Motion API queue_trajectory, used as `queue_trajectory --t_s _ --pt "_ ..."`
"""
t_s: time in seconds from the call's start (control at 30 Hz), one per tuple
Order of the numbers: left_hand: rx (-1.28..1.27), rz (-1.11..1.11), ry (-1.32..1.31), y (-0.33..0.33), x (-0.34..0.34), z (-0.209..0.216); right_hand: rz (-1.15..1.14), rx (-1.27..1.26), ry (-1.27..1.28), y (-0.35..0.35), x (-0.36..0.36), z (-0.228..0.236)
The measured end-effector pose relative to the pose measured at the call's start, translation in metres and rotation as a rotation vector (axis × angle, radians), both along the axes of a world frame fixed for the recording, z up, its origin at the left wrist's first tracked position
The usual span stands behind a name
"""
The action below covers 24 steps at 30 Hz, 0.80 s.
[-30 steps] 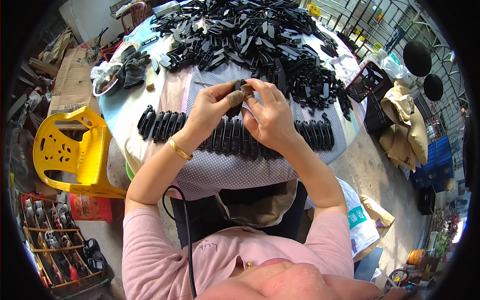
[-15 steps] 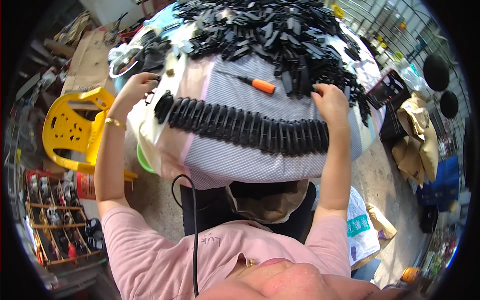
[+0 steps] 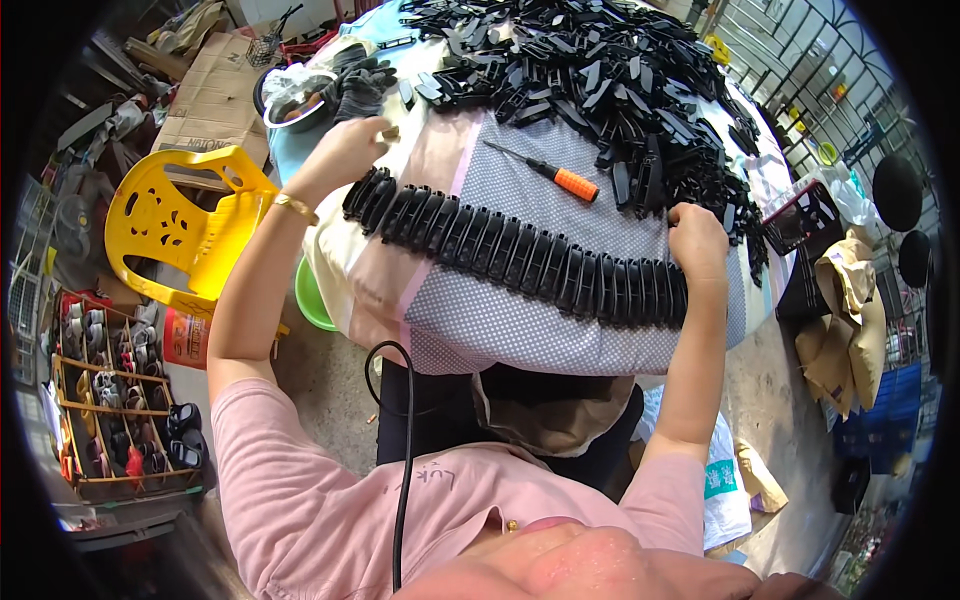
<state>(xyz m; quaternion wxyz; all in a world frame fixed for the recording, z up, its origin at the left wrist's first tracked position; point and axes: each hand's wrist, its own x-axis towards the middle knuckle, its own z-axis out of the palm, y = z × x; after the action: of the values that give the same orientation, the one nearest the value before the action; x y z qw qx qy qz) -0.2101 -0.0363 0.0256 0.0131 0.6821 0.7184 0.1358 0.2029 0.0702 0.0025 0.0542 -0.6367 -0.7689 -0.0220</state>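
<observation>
A long row of black plastic parts (image 3: 510, 250), packed side by side, curves across the patterned cloth in front of me. My left hand (image 3: 350, 152) is at the row's left end, fingers curled together beside a small brownish block (image 3: 391, 132). What those fingers hold, if anything, is hidden. My right hand (image 3: 698, 242) is closed just above the row's right end, by the edge of a heap of small black pieces (image 3: 700, 180). Its fingertips are pressed together, their contents too small to make out. Beyond the row lies a screwdriver (image 3: 575, 184) with an orange handle.
A large pile of loose black plastic parts (image 3: 570, 60) covers the table's far side. At the far left stands a bowl (image 3: 300, 118) beside dark gloves (image 3: 360, 85). A yellow chair (image 3: 190, 235) is at left, a phone (image 3: 803, 215) at right. A black cable (image 3: 408, 470) hangs before me.
The view has shifted, so the table appears further right. My left hand has come in over the cloth toward the brownish block, and my right hand has drawn slightly nearer to me.
</observation>
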Motion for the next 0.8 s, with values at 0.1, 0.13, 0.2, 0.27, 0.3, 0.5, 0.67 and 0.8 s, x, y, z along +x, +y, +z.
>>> queue_trajectory --t_s 0.1,0.13,0.2,0.27,0.3,0.5,0.67,0.8 --pt "-0.044 -0.151 -0.313 0.03 0.059 0.012 0.007 0.02 0.033 -0.002 -0.001 -0.001" --pt "-0.023 -0.23 -0.24 0.045 0.087 0.012 0.008 0.048 0.064 0.0 0.007 -0.005" --pt "0.157 -0.457 -0.113 0.077 0.124 -0.004 0.006 0.037 0.076 -0.003 0.006 -0.001" --pt "0.05 -0.435 -0.101 0.103 0.163 -0.003 0.035 0.052 0.174 -0.001 0.009 -0.003" --pt "0.039 -0.405 -0.166 0.119 0.18 -0.01 0.019 0.057 0.166 0.001 0.012 -0.007" --pt "-0.037 -0.075 -0.172 0.158 0.217 -0.04 0.312 0.406 0.673 0.006 0.001 -0.012" --pt "-0.184 -0.082 -0.299 0.162 0.2 -0.023 0.361 0.39 0.868 -0.003 -0.006 -0.006" --pt "-0.119 -0.103 -0.812 0.121 0.184 -0.001 0.387 0.283 1.103 -0.01 -0.013 0.0"
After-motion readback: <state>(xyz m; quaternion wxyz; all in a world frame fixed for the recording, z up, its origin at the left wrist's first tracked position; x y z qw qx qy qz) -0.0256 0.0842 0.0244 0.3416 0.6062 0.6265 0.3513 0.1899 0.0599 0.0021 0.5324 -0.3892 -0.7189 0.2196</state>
